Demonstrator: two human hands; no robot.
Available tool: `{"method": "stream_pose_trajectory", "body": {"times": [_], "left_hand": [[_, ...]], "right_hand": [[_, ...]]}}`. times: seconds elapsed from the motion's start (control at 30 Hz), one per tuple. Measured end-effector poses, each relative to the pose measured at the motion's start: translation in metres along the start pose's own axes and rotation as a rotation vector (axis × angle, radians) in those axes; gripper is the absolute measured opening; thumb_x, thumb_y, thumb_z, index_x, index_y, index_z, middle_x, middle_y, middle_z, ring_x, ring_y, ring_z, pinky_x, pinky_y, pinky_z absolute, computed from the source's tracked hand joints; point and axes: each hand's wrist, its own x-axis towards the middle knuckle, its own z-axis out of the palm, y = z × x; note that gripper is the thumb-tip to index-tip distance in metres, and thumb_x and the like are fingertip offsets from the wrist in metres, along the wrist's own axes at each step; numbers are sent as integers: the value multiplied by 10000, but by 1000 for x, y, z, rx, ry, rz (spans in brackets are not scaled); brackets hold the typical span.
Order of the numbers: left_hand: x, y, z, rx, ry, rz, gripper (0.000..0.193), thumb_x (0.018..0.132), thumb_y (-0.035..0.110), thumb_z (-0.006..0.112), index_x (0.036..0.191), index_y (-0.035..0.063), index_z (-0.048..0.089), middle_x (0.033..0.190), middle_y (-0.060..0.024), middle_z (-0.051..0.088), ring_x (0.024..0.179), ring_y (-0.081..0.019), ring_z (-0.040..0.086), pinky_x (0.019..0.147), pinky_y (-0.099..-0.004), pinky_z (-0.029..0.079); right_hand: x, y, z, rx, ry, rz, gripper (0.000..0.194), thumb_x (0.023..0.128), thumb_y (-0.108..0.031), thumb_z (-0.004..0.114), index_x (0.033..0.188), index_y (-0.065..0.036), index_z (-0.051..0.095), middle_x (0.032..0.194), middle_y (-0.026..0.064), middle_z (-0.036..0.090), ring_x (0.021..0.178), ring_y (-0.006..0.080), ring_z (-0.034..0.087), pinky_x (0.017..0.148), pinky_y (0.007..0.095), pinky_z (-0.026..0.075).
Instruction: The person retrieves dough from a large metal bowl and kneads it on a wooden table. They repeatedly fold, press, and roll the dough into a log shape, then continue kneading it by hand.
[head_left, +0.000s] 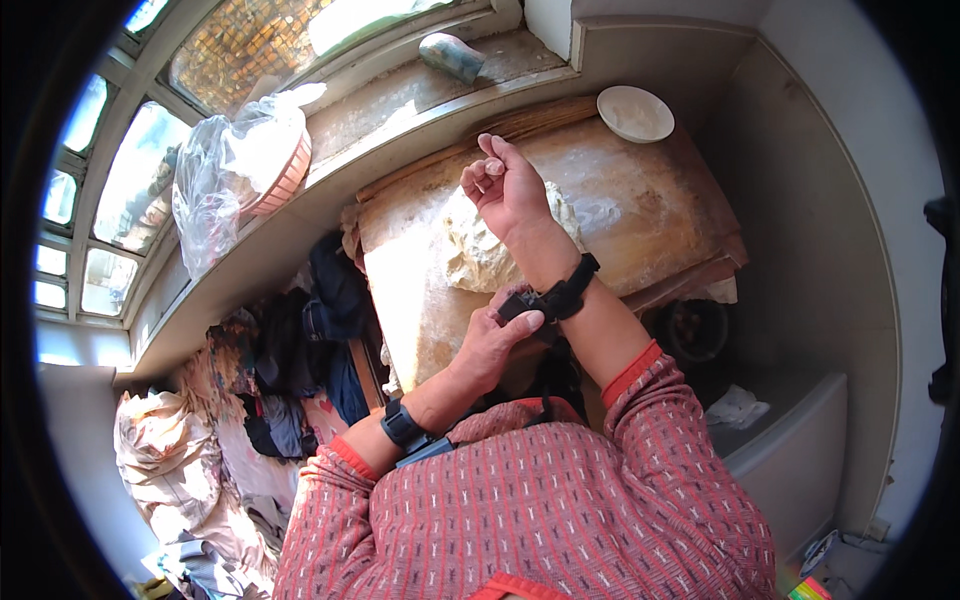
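My right hand (510, 187) is raised palm up over the dough, with fingers loosely curled and nothing in them. A black strap (574, 289) circles my right wrist and carries a small black device (517, 306). The thumb and fingers of my left hand (491, 341) grip that device. Another dark strap with a device (401, 424) sits on my left wrist. Behind my right hand, a large lump of pale dough (476, 251) rests on a floury wooden board (652, 217). My right hand and forearm hide part of the dough.
A white bowl (636, 114) stands at the board's far right corner, beside a rolling pin or long stick (420, 163) along the back edge. On the windowsill are a pink basket with plastic (281, 176) and a cylindrical object (451, 57). Clothes (330, 300) lie at left; a dark bucket (694, 330) is at right.
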Motion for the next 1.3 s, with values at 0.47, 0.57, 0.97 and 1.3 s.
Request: {"method": "stream_pose_trajectory", "body": {"times": [0.47,0.57,0.97,1.3], "left_hand": [[-11,-15,-9,-14,-89,59,578,906,200,708,1397,-6,482,1276,-41,582,1181,-134,516,1043,-312,397],[-10,-17,-13,-34,-109,47,565,908,192,705,1394,3,488,1292,-40,573,1186,-136,511,1045,-312,392],[-7,-27,-20,31,-111,166,658,906,248,724,1442,2,433,1318,-48,564,1231,-136,478,1073,-313,365],[19,-5,-53,364,81,141,457,916,305,738,1213,-26,628,1251,-95,619,1193,-182,554,1006,-328,448]], "right_hand": [[-32,31,13,-960,-329,-1124,174,991,-208,626,911,-54,632,631,31,576,537,106,551,519,275,446],[-34,27,15,-1226,-594,-1507,64,908,-111,682,899,-77,628,684,62,595,574,217,584,515,340,477],[-29,32,20,-375,-130,-496,217,984,-267,637,944,-53,630,601,-25,527,510,91,486,515,237,405],[-5,-17,-45,-663,87,-290,183,984,-250,622,1062,-88,653,720,-46,582,683,92,632,596,222,496]]}}
